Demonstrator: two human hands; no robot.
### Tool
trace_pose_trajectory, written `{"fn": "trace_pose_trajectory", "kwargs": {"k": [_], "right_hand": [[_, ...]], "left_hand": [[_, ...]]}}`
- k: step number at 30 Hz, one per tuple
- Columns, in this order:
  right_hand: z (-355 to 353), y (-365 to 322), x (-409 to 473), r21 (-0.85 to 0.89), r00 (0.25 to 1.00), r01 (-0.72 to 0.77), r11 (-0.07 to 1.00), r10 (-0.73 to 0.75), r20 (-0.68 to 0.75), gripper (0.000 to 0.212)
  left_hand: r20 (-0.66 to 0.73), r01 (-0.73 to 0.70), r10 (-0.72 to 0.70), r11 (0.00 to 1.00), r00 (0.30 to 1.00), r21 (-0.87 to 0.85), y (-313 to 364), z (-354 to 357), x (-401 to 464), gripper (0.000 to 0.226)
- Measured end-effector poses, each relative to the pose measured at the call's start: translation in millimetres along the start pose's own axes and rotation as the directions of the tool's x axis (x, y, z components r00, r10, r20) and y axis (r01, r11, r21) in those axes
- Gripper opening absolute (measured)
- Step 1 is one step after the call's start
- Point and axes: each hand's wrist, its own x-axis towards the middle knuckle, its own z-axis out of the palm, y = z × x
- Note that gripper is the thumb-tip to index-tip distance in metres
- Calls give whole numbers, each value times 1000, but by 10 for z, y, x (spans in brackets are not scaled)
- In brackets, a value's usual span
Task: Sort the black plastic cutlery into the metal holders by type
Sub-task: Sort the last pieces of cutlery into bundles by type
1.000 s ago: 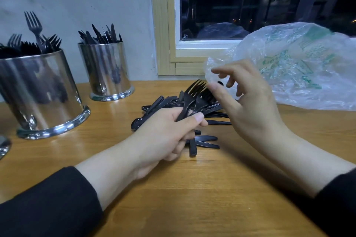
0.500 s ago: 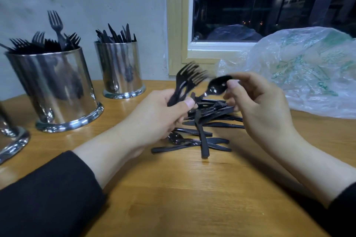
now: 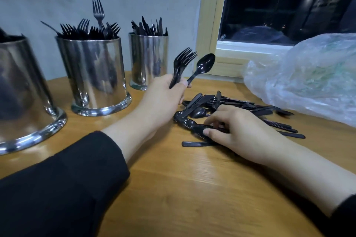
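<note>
left hand (image 3: 163, 94) curled round forks (image 3: 182, 63) and a spoon (image 3: 204, 65), raised left of the cutlery pile (image 3: 231, 109) | right hand (image 3: 240, 131) fingertips pinch a piece atop pile | three metal holders (image 3: 92, 75) far left of pile

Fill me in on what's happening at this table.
A person is sorting black plastic cutlery into metal holders. The left hand holds a couple of forks and a spoon in one grip. The right hand reaches into the loose pile on the wooden table, fingers on a piece there. The fork holder and knife holder are already well filled.
</note>
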Motion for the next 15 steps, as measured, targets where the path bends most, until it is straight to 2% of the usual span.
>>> {"fn": "trace_pose_trajectory", "kwargs": {"k": [10,15], "right_hand": [[78,-55,-27,65,999,-36,997,36,2,7],[75,-27,-31,82,993,-65,994,73,-97,4]], "left_hand": [[24,-27,28,999,999,-39,33,23,-43,23],[20,-29,29,999,999,-16,45,24,-58,23]]}}
